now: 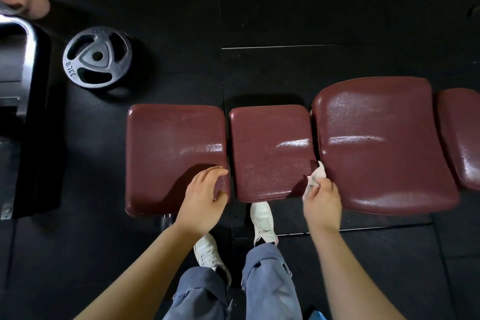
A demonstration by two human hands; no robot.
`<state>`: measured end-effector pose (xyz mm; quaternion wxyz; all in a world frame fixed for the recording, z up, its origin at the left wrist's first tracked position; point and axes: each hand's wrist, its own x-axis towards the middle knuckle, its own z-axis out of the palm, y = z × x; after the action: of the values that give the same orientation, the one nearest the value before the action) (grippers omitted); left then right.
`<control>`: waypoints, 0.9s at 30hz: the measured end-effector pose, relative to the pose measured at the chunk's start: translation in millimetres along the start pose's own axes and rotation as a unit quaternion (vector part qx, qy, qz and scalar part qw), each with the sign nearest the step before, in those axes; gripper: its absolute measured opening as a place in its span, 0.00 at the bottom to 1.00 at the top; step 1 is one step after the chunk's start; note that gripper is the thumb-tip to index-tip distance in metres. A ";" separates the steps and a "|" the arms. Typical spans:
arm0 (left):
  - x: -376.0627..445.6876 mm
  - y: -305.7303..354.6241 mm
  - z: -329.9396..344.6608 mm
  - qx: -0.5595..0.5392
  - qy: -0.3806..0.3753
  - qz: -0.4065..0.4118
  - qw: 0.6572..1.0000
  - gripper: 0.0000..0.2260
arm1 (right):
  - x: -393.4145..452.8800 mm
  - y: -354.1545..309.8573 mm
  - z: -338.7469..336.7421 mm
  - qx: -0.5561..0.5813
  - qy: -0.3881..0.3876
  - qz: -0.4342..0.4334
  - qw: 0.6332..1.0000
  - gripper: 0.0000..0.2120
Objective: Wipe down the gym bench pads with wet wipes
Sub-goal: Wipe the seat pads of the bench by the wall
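Note:
A gym bench with dark red pads runs across the view: a left pad (168,143), a middle pad (270,143), a large right pad (379,138) and a further pad (462,132) at the right edge. All shine with wet streaks. My right hand (322,202) pinches a crumpled white wet wipe (315,176) at the gap between the middle and large right pads, near their front edge. My left hand (202,197) rests with curled fingers on the front right corner of the left pad, holding nothing I can see.
A black weight plate (97,57) lies flat on the dark rubber floor at the upper left. A black machine frame (23,101) stands at the left edge. My feet in white shoes (262,218) stand under the bench's front edge.

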<state>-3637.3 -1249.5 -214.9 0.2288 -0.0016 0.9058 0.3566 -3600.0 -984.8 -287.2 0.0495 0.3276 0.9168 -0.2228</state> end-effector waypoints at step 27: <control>8.4 4.2 1.1 -0.014 -0.013 -0.006 1.000 0.22 | -5.3 -8.4 0.1 0.140 0.032 0.217 0.966 0.10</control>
<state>-3645.0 -1244.3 -216.4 0.2430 -0.0056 0.8974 0.3682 -3601.2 -993.6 -282.8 0.0211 0.5289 0.7846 -0.3227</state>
